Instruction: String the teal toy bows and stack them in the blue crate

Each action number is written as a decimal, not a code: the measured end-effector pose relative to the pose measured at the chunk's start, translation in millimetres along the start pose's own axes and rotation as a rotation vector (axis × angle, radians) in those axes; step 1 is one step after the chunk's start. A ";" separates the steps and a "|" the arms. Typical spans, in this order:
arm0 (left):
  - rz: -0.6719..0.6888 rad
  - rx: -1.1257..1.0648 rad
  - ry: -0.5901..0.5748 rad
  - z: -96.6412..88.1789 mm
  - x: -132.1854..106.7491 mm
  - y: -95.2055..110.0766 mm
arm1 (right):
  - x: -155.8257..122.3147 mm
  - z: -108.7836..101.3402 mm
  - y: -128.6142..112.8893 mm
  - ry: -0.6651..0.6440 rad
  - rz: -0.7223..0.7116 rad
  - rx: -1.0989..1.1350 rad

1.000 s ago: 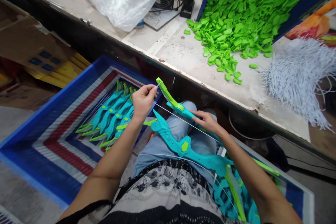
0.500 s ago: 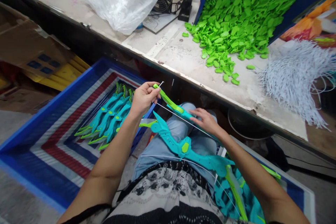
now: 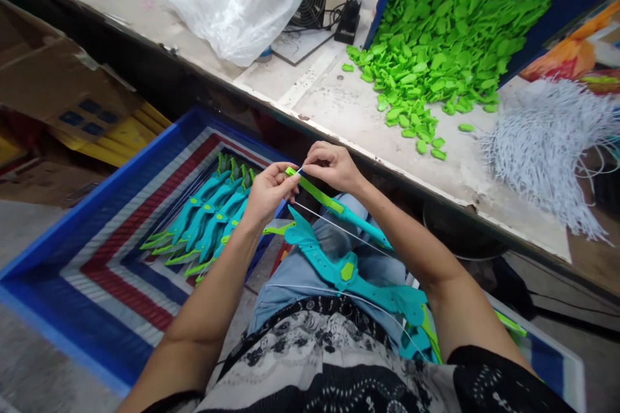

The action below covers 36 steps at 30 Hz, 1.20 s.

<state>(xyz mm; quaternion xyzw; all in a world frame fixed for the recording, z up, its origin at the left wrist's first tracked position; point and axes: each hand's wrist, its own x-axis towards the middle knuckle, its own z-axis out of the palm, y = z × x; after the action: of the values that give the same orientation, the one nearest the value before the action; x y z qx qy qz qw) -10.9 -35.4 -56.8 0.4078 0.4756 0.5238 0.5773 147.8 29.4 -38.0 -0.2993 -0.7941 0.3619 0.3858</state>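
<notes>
Over the lap (image 3: 281, 274), near the table (image 3: 334, 93), a toy bow (image 3: 322, 198) is being held by its green tip in the bent fingers of the left hand (image 3: 271, 193). Past the green, a blue-green part is being shown, but the far end is being hidden by the right arm (image 3: 411, 232). A white string (image 3: 299, 171) is being pinched at the tip by the right hand (image 3: 334, 164), thumb and finger together. Another bow (image 3: 346, 271) is being held up by the lap, more bows (image 3: 208, 208) are being kept in a blue crate (image 3: 111, 184), and green bits (image 3: 436, 45) are being held by the table.
</notes>
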 end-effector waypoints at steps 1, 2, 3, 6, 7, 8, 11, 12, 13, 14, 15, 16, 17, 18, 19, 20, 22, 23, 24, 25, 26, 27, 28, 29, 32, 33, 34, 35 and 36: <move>0.001 0.035 0.011 -0.4 -0.4 -2.4 | -1.7 4.3 -2.0 0.015 0.023 0.022; 0.017 0.095 0.035 -0.3 -0.7 -5.4 | -1.9 8.5 -2.0 0.033 0.063 0.041; 0.056 0.175 0.075 0.3 -1.3 -9.0 | 0.2 11.8 0.7 0.054 0.119 0.056; 0.269 0.379 0.243 5.8 -6.1 -20.5 | 24.0 4.8 26.9 0.173 0.347 0.044; 0.340 0.408 0.279 8.3 -8.7 -23.5 | 37.0 -4.8 39.3 0.255 0.413 0.019; 0.392 0.421 0.281 10.7 -11.3 -25.6 | 50.8 -17.2 50.9 0.355 0.457 -0.012; 0.421 0.430 0.180 15.0 -14.1 -24.6 | 81.1 -51.4 62.7 0.625 0.369 -0.112; 0.380 0.405 0.143 15.0 -12.1 -21.7 | 82.3 -54.5 55.3 0.636 0.280 -0.129; 0.310 0.343 0.116 14.3 -8.3 -17.6 | 77.8 -51.0 42.6 0.596 0.179 -0.141; 0.220 0.244 0.106 13.1 -3.4 -12.7 | 67.6 -41.2 26.3 0.526 0.085 -0.154; 0.119 0.121 0.102 11.3 2.3 -7.2 | 53.0 -26.1 8.6 0.443 0.014 -0.169; 0.022 -0.003 0.095 9.0 7.8 -1.4 | 35.5 -7.8 -8.1 0.348 -0.055 -0.181; -0.057 -0.108 0.084 6.4 12.6 4.3 | 17.2 11.3 -21.7 0.270 -0.132 -0.187; -0.106 -0.172 0.079 3.5 16.1 9.8 | 0.0 29.0 -31.0 0.225 -0.200 -0.181; -0.118 -0.179 0.076 0.5 18.0 15.0 | -14.5 43.8 -35.7 0.243 -0.203 -0.170; -0.091 -0.128 0.085 -2.4 18.1 19.8 | -25.3 54.8 -36.2 0.273 -0.179 -0.156; 0.056 0.085 0.161 -6.9 14.2 27.8 | -34.9 65.9 -28.9 0.375 -0.052 -0.107; 0.141 0.205 0.212 -8.0 11.1 31.0 | -34.7 67.5 -23.9 0.416 0.013 -0.065; 0.214 0.297 0.255 -8.2 7.9 33.4 | -32.3 67.7 -19.5 0.447 0.064 -0.012; 0.260 0.338 0.280 -7.6 5.2 34.9 | -28.7 67.2 -16.4 0.472 0.098 0.046; 0.274 0.321 0.288 -6.2 3.2 35.7 | -24.7 66.9 -14.7 0.493 0.120 0.101; 0.260 0.259 0.280 -4.6 2.3 35.6 | -21.0 66.8 -14.5 0.510 0.137 0.144; 0.227 0.174 0.262 -2.9 2.2 35.0 | -17.9 67.3 -15.4 0.527 0.151 0.175; 0.183 0.085 0.240 -1.7 2.9 34.1 | -15.6 68.1 -16.9 0.541 0.163 0.192; 0.035 -0.075 0.144 -2.1 6.5 32.1 | -12.7 71.3 -21.3 0.574 0.189 0.195; -0.005 -0.092 0.110 -3.4 7.3 32.2 | -12.6 72.1 -21.9 0.583 0.193 0.185; -0.037 -0.096 0.084 -5.2 7.6 32.9 | -12.8 72.7 -22.0 0.591 0.193 0.171; -0.059 -0.088 0.064 -6.9 7.5 33.8 | -13.2 73.0 -21.7 0.600 0.186 0.156; -0.073 -0.073 0.047 -8.5 7.0 34.8 | -13.7 73.0 -20.9 0.606 0.170 0.140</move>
<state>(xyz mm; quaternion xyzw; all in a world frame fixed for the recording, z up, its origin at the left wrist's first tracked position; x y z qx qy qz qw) -26.7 -24.6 -25.7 0.3561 0.4842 0.5289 0.5992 90.3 -17.7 -58.7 -0.4316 -0.5885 0.3408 0.5926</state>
